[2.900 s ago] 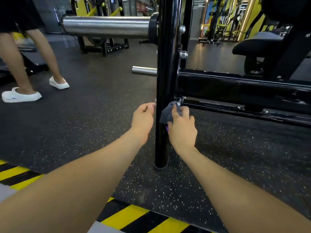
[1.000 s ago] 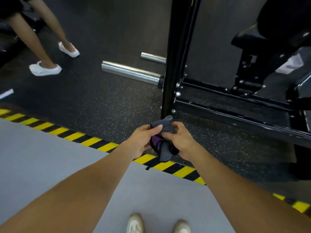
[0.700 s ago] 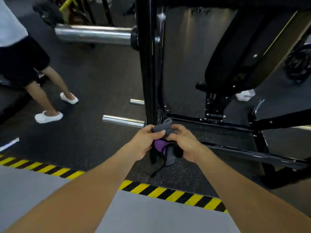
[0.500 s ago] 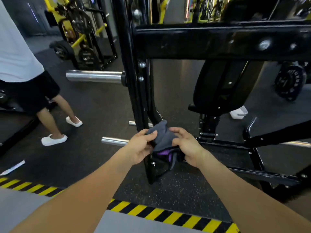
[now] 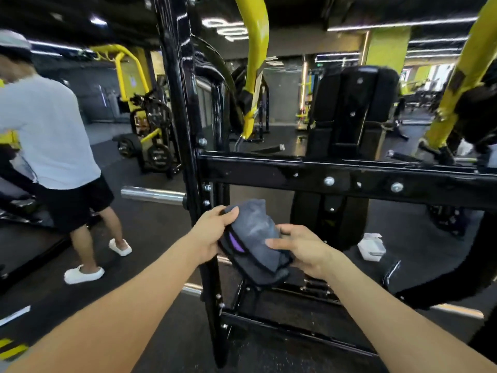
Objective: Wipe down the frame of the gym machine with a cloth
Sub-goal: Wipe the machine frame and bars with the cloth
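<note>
Both hands hold a bunched dark grey cloth with a purple edge (image 5: 255,238): the left hand (image 5: 212,234) grips its left side with curled fingers, and the right hand (image 5: 301,249) pinches its right side. Cloth and hands are just in front of the glossy black steel upright post (image 5: 183,125), below the black bolted crossbar (image 5: 349,179). Far left stands a person in a white shirt (image 5: 51,135).

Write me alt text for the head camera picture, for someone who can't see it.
Two bare hands, left hand and right hand, hold a bunched grey cloth in front of a black gym machine frame. A person in a white shirt stands at the left on the dark floor.
</note>
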Action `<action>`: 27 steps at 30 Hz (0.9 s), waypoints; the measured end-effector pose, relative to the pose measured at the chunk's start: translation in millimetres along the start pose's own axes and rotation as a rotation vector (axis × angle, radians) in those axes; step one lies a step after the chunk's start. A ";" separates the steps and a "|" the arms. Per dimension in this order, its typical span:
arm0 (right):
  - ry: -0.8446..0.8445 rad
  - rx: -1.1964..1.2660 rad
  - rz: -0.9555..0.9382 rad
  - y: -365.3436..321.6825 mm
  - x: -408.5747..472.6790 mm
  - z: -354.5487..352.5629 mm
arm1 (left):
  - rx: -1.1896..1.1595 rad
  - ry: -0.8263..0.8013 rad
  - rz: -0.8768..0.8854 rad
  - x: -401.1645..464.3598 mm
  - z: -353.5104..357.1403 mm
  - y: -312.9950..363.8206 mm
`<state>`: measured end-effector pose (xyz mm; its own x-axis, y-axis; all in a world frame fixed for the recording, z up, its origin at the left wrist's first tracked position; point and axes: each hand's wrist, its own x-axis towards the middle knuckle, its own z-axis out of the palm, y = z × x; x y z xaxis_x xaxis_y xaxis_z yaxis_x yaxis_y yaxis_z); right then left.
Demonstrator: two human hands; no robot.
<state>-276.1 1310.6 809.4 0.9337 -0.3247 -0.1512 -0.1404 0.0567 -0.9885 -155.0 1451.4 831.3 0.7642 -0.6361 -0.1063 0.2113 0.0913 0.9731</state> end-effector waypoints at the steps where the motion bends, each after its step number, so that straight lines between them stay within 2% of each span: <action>1: -0.018 0.018 -0.012 -6.1 0.5 1.0 | -0.010 0.024 0.012 1.1 -1.2 6.0; 3: -0.050 0.050 -0.044 -19.7 3.5 8.6 | -0.045 0.029 -0.006 4.8 -6.1 18.2; 6: -0.032 0.089 -0.093 -36.1 11.1 17.8 | -0.104 -0.153 -0.141 7.6 -16.2 32.5; 9: 0.068 -0.080 -0.128 -52.6 19.8 20.1 | -0.101 -0.282 -0.084 11.0 -20.1 41.2; 11: 0.264 -0.311 -0.216 -66.3 28.0 22.5 | -0.029 -0.173 0.025 14.9 -16.3 49.0; 13: 0.363 -0.390 -0.259 -85.4 32.2 33.7 | 0.148 -0.036 0.168 21.8 -15.4 59.3; 14: 0.329 -0.341 -0.230 -95.4 34.0 42.4 | 0.250 -0.027 0.242 26.3 -16.9 63.9; 16: 0.244 -0.199 -0.127 -110.9 38.0 58.0 | 0.435 -0.109 0.342 28.2 -18.6 73.2; 19: 0.231 -0.002 -0.108 -118.2 47.2 68.1 | 0.613 -0.170 0.396 27.3 -28.6 83.2; 21: 0.226 0.103 -0.099 -117.5 54.8 65.7 | 0.616 -0.166 0.391 27.2 -41.0 87.6; 23: 0.179 0.152 -0.071 -119.5 64.6 59.2 | 0.518 -0.214 0.330 24.9 -52.0 93.6; 25: 0.111 0.084 -0.066 -126.1 74.4 55.8 | 0.396 -0.266 0.259 23.8 -59.0 102.4; 27: 0.073 0.013 -0.063 -133.8 85.1 55.6 | 0.369 -0.275 0.222 22.6 -63.8 109.7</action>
<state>-159.5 1327.8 929.2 0.9140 -0.3959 -0.0891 -0.0773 0.0457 -0.9960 -75.6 1495.9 922.7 0.5674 -0.8146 0.1208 -0.2052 0.0023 0.9787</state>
